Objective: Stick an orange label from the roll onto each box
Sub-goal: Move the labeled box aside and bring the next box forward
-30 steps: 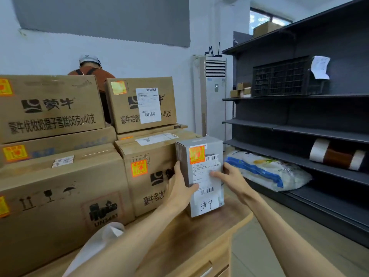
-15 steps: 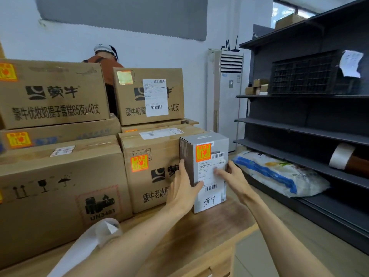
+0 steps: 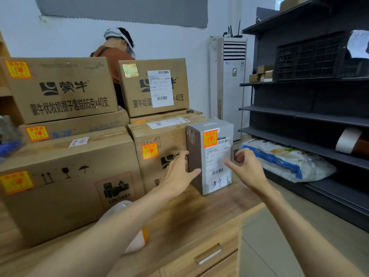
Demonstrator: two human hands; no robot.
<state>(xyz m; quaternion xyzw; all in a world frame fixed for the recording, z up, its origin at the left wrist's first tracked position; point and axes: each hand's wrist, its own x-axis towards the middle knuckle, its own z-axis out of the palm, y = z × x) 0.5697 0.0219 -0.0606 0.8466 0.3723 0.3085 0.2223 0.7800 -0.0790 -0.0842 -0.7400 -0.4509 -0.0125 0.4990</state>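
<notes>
Gripping nothing with either hand. Bracing the grey box with the left hand: fingers straight and spread along its left side, thumb at the front corner. Right hand just beside the box's right edge, forefinger out toward the white shipping slip, other fingers loosely curled round nothing. Cannot tell if that fingertip touches the slip or hovers; too blurred.

Box upright at the right end of the wooden counter, just beside a brown carton. Orange label already on, top left of the front face, lapping the slip's upper corner, barcodes uncovered.

Probably finishing off this box. To do well: keep the left palm steady so the box doesn't slide or twist. Run a finger flat over the orange label from middle to edges and check for lifted corners. Then let go without tipping; tall and narrow, likely light.

Next, likely the roll, lying on the counter mostly hidden under the left forearm, a bit of orange showing at its end. Peel cleanly, avoid creasing. Orange labels visible on several cartons in the stack. On the top right carton only a pale shiny patch under glare, colour unclear; worth checking. Another person behind the stack; dark shelving to the right.
</notes>
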